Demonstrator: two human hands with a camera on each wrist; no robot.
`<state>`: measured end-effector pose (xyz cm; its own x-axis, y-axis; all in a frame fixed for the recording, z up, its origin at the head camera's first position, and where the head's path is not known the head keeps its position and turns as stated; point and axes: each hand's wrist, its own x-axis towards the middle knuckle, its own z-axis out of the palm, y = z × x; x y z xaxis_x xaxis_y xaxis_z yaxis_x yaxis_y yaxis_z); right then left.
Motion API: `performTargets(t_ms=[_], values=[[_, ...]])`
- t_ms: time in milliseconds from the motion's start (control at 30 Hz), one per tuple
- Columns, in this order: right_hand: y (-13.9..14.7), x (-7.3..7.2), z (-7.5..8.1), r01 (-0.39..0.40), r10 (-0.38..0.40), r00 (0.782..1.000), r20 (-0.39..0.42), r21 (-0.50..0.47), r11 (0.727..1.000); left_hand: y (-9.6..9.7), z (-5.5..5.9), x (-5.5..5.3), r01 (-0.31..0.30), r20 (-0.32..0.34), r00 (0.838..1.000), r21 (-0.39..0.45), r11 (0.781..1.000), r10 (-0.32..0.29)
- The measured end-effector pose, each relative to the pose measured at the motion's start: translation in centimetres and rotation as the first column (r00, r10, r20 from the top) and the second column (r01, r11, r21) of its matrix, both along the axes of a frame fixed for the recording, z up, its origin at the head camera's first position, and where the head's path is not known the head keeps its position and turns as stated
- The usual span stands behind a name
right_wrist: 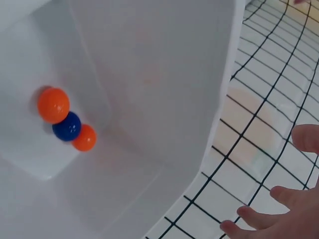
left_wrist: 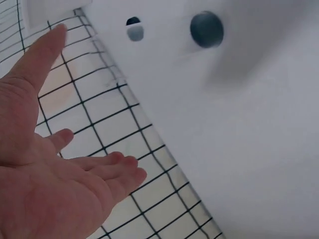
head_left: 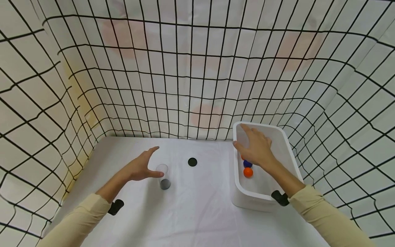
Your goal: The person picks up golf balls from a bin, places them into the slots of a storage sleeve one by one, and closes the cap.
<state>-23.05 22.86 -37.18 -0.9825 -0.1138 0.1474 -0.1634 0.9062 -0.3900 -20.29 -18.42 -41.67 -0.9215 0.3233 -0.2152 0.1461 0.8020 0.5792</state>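
Note:
My left hand (head_left: 139, 168) is held with thumb and fingers spread beside a clear cylindrical cup (head_left: 165, 184) with a grey-looking base. In the head view the thumb overlaps the cup; whether it touches cannot be told. A small black disc (head_left: 192, 162) lies right of the cup. Over the white bin (head_left: 251, 203) hovers my right hand (head_left: 257, 145), fingers spread and holding nothing visible. Inside the bin, a blue ball (right_wrist: 67, 126) sits between two orange balls, the larger-looking one (right_wrist: 53, 105) and another (right_wrist: 84, 138). The right hand partly hides these balls in the head view.
A black wire grid (head_left: 189, 72) backed by white sheeting rises behind and at both sides of the white table (head_left: 197, 212). The bin's raised rim (head_left: 293, 154) stands at the right, close to the right-hand grid.

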Motion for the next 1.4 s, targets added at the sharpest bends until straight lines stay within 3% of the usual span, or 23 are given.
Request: performTargets(t_ms=[300,600,733,900,1067,1400], values=[[-1.1,0.0,-0.2,-0.037,0.049,0.995,0.083,-0.141,0.989,0.0,-3.7,0.6,-0.08,0.075,0.994,0.047,0.996,0.076],[-2.4,0.2,-0.2,-0.073,0.117,0.982,0.149,-0.27,0.96,-0.2,-6.5,0.8,-0.172,0.074,0.984,0.132,0.976,0.163],[-3.0,0.3,-0.2,-0.059,0.136,0.969,0.208,-0.338,0.939,0.2,-7.5,0.9,-0.179,0.073,0.983,0.152,0.972,0.169],[-3.6,0.3,-0.1,0.002,0.156,0.936,0.315,-0.45,0.893,1.0,-8.5,1.1,-0.21,0.081,0.977,0.181,0.961,0.198],[-3.9,0.4,-0.2,0.043,0.182,0.902,0.392,-0.502,0.864,1.2,-9.4,0.9,-0.261,0.076,0.965,0.19,0.946,0.25],[-3.9,0.2,-0.2,0.057,0.178,0.893,0.413,-0.497,0.866,1.6,-9.3,0.3,-0.253,0.008,0.966,0.199,0.947,0.257]])
